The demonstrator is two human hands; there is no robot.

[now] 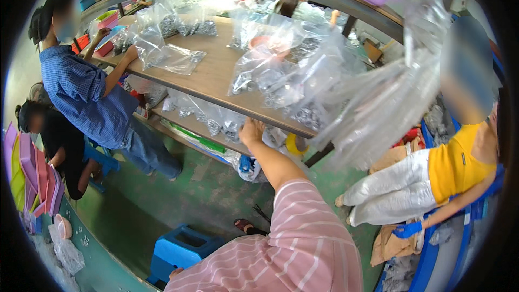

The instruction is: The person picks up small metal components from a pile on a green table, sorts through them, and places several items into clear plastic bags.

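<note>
While right hand (252, 132) reaches to lower shelf (201, 131), can't tell its grip; clear bags of silvery parts (231, 125) sit at its nine o'clock. Left hand (176, 272), mostly hidden, state unclear, near blue plastic stool (172, 251), right hand's seven o'clock.

No legible lettering, dark mark (463, 158) on yellow top (453, 168), too small to read
</note>
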